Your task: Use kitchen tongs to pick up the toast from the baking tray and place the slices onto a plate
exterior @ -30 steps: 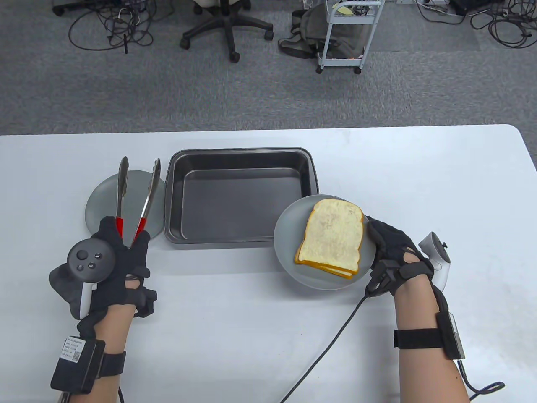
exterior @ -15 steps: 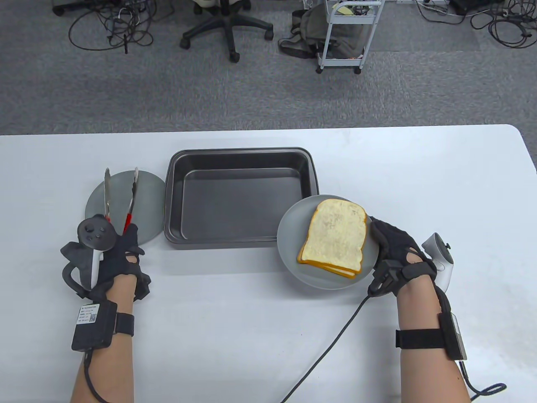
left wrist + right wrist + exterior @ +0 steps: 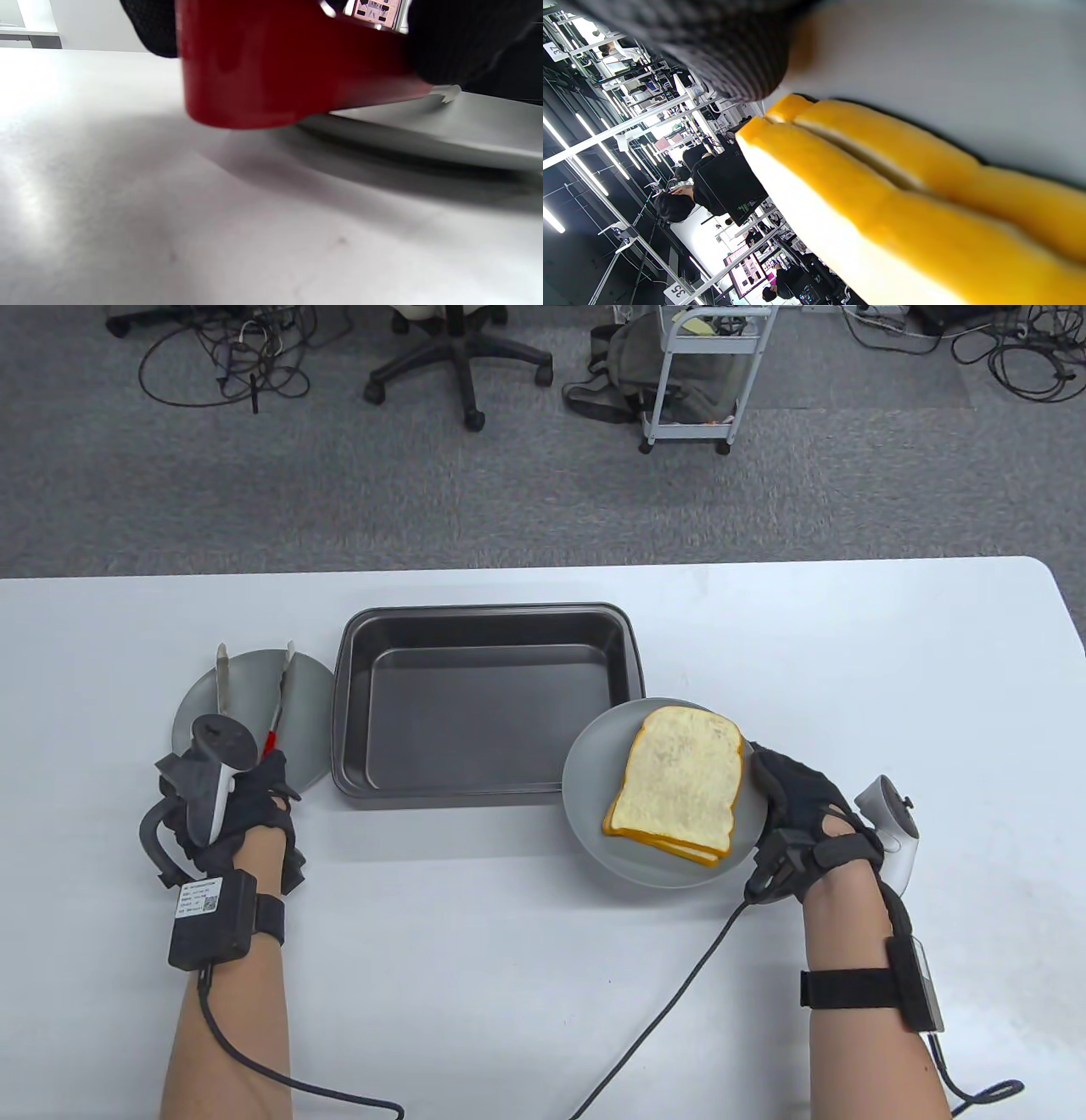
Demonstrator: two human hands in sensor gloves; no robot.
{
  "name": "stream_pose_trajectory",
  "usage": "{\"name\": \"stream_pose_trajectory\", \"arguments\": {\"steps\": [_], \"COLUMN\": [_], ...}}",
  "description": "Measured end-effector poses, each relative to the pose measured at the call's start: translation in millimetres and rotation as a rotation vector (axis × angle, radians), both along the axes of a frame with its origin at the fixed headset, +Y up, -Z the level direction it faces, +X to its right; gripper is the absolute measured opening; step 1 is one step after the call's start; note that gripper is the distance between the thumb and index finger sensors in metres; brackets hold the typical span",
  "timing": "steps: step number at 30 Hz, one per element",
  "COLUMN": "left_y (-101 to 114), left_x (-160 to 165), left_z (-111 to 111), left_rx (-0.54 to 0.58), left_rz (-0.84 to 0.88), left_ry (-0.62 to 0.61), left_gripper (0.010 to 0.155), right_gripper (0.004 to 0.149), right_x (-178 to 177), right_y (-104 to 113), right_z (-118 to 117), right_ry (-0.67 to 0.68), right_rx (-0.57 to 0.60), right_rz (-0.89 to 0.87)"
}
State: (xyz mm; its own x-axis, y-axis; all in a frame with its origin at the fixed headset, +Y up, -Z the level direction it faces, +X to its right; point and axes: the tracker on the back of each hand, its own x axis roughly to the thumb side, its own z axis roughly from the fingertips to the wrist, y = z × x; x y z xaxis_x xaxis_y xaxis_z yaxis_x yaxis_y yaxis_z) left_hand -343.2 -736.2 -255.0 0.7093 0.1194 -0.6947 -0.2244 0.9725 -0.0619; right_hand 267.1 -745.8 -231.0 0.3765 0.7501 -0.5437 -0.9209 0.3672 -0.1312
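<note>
My left hand [image 3: 265, 782] grips the red-handled tongs [image 3: 280, 691] at their hinge end. Their two metal arms lie spread over a bare grey plate [image 3: 191, 704] left of the tray. In the left wrist view the red handle [image 3: 275, 67] hangs just above the table, beside that plate's rim [image 3: 445, 131]. The dark baking tray [image 3: 484, 712] holds nothing. Two stacked toast slices [image 3: 679, 780] lie on a second grey plate [image 3: 594, 797], whose right rim my right hand [image 3: 768, 785] holds. The slices' yellow crusts [image 3: 882, 190] fill the right wrist view.
The toast plate's far rim overlaps the tray's near right corner. A black cable [image 3: 662, 1018] runs from my right glove across the white table [image 3: 891, 661] to its near edge. Beyond the table are a chair base [image 3: 462, 369] and a cart [image 3: 700, 377].
My left hand has drawn back and rolled over, bringing the tongs down low over the left plate. The right hand and the toast plate have shifted slightly right.
</note>
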Motion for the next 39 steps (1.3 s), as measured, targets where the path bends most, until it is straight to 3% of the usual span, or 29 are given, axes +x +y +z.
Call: {"name": "stream_pose_trajectory", "arguments": {"steps": [7,14,23,25,29,39], "left_y": [5.7,37.2,75.9,78.0,79.8,72.1], "left_x": [0.7,20.5,62.0,68.6,76.8,85.5], "left_z": [4.2,18.3,71.2,82.6,107.4,161.5], "left_rx": [0.005,0.080,0.185,0.204,0.239,0.289], "left_rz": [0.024,0.000,-0.104,-0.103,-0.105,-0.069], "left_ry": [-0.019,-0.155,-0.459,-0.528,-0.626,-0.727], "left_gripper": [0.089,0.088,0.083,0.076,0.077,0.080], "right_gripper": [0.054,0.054,0.054,0.054,0.054,0.054], "right_x": [0.8,1.6,-0.5,-1.7,-3.1,-4.4], "right_y": [-0.1,-0.8,-2.4,-2.1,-2.8,-4.3], "right_z": [0.2,0.7,0.6,0.3,0.0,-0.5], "right_ry": [-0.003,0.001,0.013,0.023,0.031,0.034], "right_rx": [-0.001,0.001,0.003,0.005,0.007,0.011], "right_rz": [0.006,0.016,0.018,0.022,0.018,0.018]}}
